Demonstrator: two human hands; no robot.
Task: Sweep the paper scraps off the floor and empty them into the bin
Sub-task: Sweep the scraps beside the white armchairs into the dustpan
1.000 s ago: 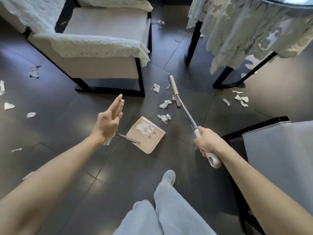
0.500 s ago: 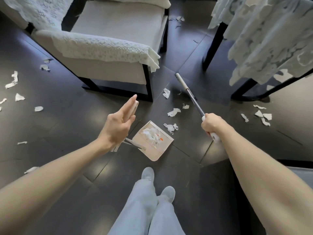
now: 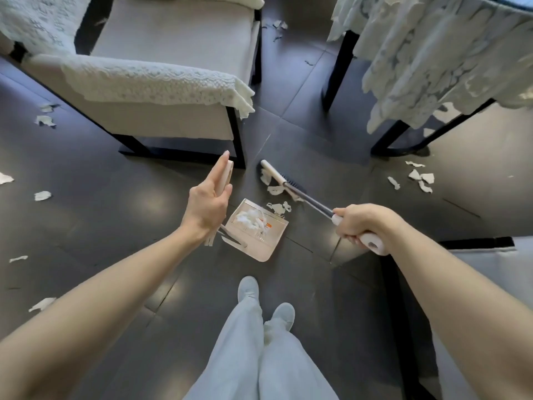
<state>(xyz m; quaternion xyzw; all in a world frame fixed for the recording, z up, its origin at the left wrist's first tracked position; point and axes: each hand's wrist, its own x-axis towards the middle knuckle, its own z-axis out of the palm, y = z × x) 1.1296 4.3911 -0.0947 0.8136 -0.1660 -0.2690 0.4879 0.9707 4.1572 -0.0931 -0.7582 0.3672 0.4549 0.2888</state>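
Right grip (image 3: 360,223) is a tight fist round the white end of the broom (image 3: 302,196). The long axis runs from that fist at lower right up and away to the left. The shaft slants down to the floor (image 3: 86,197), and the head points toward the armchair (image 3: 161,33), landing just beside its dark front leg. The cream head bar lies on that same diagonal, dark bristles showing on its far side.

Paper scraps (image 3: 278,207) sit between the head and the dustpan (image 3: 259,238), with more white pieces touching the bar itself.

The dustpan sits flat on the floor in front of the shoes (image 3: 248,287), open mouth facing up and right at the broom. A white heap is gathered inside, toward its left side. Its thin handle climbs from the lower-left side of the pan to the left grip (image 3: 209,203). There the cream top is pinched between straight fingers and the thumb, tip pointing up and away.

Loose scraps are scattered well apart on the dark floor: some far left, some right near the table (image 3: 337,76).
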